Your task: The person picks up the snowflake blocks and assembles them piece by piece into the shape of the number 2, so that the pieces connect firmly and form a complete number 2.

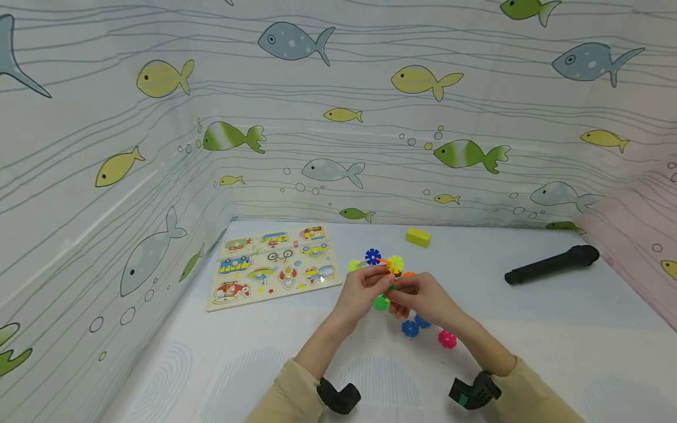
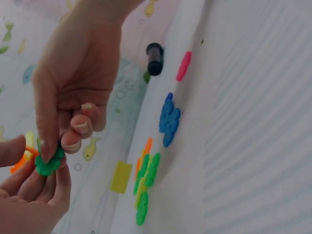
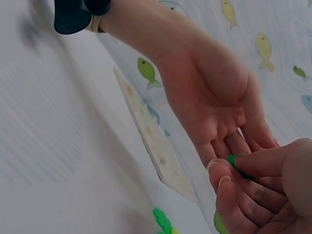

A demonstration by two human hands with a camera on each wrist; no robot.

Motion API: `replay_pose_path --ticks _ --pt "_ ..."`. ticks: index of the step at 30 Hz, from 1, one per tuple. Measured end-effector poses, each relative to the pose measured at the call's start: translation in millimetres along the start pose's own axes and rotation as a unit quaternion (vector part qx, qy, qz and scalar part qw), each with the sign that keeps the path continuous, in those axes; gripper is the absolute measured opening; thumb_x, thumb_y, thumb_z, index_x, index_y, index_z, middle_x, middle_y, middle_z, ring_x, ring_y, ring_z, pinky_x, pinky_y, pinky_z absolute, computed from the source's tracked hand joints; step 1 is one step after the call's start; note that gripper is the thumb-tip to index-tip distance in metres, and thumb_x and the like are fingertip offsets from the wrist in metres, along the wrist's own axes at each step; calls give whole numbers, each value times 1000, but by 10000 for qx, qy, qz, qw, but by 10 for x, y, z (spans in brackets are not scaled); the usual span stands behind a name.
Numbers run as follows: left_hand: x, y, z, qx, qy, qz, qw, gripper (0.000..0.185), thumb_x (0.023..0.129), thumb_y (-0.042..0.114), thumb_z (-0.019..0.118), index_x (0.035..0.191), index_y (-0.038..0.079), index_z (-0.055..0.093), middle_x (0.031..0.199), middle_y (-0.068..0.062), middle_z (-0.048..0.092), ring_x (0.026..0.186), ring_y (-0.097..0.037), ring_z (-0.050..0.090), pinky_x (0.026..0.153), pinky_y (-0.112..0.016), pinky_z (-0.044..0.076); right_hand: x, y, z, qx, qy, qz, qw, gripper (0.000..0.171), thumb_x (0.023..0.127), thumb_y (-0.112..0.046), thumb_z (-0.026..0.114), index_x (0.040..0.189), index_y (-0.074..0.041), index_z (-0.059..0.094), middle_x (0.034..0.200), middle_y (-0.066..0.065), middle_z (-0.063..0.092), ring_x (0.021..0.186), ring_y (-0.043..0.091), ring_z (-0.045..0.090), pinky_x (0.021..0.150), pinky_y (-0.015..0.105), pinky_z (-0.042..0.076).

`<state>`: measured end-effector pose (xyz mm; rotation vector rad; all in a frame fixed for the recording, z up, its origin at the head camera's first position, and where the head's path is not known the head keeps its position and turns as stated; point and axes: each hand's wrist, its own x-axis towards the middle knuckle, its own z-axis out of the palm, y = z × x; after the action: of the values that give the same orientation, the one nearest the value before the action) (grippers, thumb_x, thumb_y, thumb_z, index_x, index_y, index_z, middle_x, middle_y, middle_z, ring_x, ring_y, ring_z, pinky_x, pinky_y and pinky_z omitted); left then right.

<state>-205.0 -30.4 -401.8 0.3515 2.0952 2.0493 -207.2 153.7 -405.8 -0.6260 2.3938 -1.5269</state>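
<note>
- Wrist cameras (image 1: 338, 396) are sitting nearest, strapped over beige sleeves, each one looking along its own hand.
- Just beyond them, loose discs are lying on the white table (image 1: 555, 329): a pink disc (image 1: 446, 339) and two blue discs (image 1: 415, 325) near the right forearm, likely set within easy reach.
- Both hands are meeting above the table centre. My right hand (image 1: 425, 296) is pinching a green disc (image 2: 47, 163) between thumb and forefinger, the other fingers curled under; the disc is being held edge-on, seemingly so its notches can be lined up.
- My left hand (image 1: 362, 291) is cupping under the same disc, fingers bent and touching its rim, thumb lying beside an orange piece (image 2: 24, 158). It appears to be steadying rather than gripping hard.
- A disc cluster (image 1: 386, 261) of blue, yellow and orange is lying just past the fingertips; whether it is touching the left hand I cannot tell.
- Farther left, a vehicle puzzle board (image 1: 275, 267) is lying flat, pieces seated.
- A yellow block (image 1: 418, 237) is resting beyond the cluster; a black cylinder (image 1: 552, 264) is lying on its side at far right.
- Fish-print sheeting (image 1: 338, 117) is walling the table round.
- No readable writing or brand is showing anywhere.
</note>
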Motion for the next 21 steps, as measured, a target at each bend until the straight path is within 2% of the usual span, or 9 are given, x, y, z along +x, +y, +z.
replay_pose_path --ticks 6,12,21 --pt "-5 -18 2 41 -5 153 9999 41 100 21 61 134 -3 58 127 -18 67 121 -28 64 100 -34 52 3 3 14 431 42 169 9989 30 99 -21 62 110 6 69 79 11 72 70 27 72 70 40 62" --pt "-1 -43 12 70 85 229 9997 42 100 21 63 135 -3 58 128 -18 67 121 -28 64 100 -34 52 -5 -28 30 983 95 429 9942 31 100 -16 60 118 9 65 88 17 74 78 29 74 76 39 62" --pt "11 -61 29 106 102 288 9995 44 99 22 64 136 -2 58 129 -18 66 123 -28 63 101 -34 51 -2 -29 37 1203 219 510 9912 30 101 -13 57 119 11 62 91 18 74 79 29 75 77 39 61"
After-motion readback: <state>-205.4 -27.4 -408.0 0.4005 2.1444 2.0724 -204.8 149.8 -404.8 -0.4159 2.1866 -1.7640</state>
